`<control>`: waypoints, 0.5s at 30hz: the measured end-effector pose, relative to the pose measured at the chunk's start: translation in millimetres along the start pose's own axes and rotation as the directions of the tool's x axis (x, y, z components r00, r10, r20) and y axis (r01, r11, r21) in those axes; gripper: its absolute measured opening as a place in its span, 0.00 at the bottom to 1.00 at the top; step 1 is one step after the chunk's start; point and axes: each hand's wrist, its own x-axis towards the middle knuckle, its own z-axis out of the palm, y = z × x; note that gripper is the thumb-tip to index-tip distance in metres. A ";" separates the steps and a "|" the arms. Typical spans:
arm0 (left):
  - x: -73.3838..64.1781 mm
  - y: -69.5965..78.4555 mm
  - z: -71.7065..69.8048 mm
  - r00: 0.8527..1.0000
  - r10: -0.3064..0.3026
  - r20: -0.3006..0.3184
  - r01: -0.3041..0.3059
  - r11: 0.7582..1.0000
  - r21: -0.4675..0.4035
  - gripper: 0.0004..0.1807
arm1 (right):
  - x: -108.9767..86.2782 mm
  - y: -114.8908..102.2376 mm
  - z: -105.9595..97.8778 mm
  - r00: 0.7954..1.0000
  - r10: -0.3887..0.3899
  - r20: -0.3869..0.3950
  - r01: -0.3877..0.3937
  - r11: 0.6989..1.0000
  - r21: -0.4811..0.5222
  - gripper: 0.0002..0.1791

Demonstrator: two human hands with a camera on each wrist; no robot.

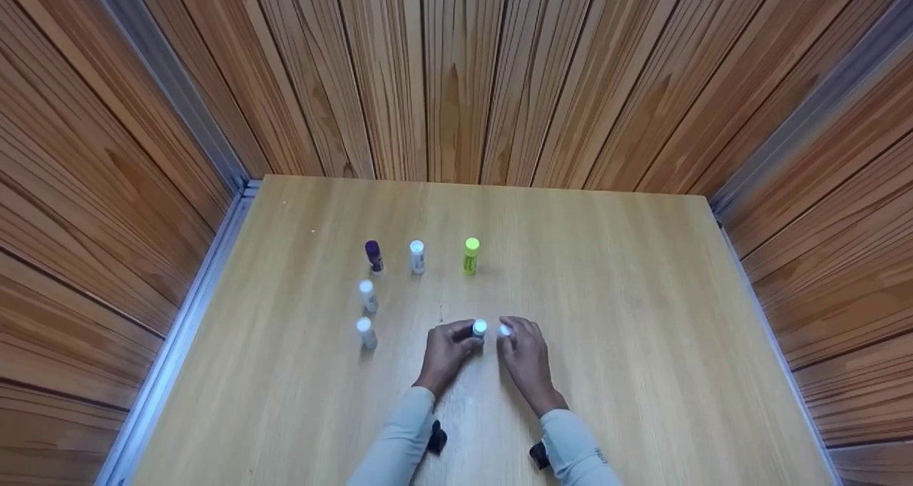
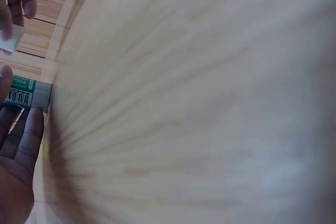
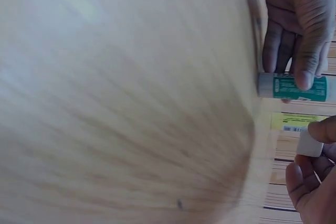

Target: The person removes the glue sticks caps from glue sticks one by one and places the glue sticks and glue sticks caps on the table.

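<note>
My left hand (image 1: 448, 350) pinches the tube (image 1: 480, 327) upright, grey end down toward the near part of the bench (image 1: 642, 329); my right hand (image 1: 526, 354) pinches the cap (image 1: 504, 330) just right of it, apart. The tube's label is green, the cap plain white

Unobstructed passage lies along the right half of the tabletop (image 1: 656, 307), between the right grip (image 1: 526, 350) and the right wall (image 1: 842, 257). Only a narrow gap parts the green-labelled tube (image 1: 480, 327) in the left grip (image 1: 448, 350) from the white piece (image 1: 504, 330) in the right; below, a black wrist device (image 1: 437, 437) intrudes between the forearms. Beyond, the yellow-green tube (image 1: 471, 256), a white tube (image 1: 417, 257) and the purple-capped tube (image 1: 374, 255) form a broken barrier, the widest opening beside the yellow-green one. Two upright white-capped tubes (image 1: 368, 295) obstruct the left approach; a free strip runs behind the row.
</note>
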 end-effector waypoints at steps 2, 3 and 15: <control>0.1 0.2 -0.1 1.000 -0.009 0.001 0.009 1.000 -0.004 0.18 | -0.8 0.8 1.1 0.999 0.036 0.028 -0.035 0.999 -0.008 0.16; 0.0 0.3 -0.1 1.000 -0.013 0.002 0.013 1.000 -0.007 0.18 | -1.3 1.2 1.8 0.998 0.052 0.040 -0.052 0.999 -0.011 0.15; 0.7 2.2 0.4 0.999 -0.047 -0.005 0.047 0.998 0.033 0.18 | -4.7 8.3 11.1 0.984 0.147 0.100 -0.144 0.989 -0.034 0.15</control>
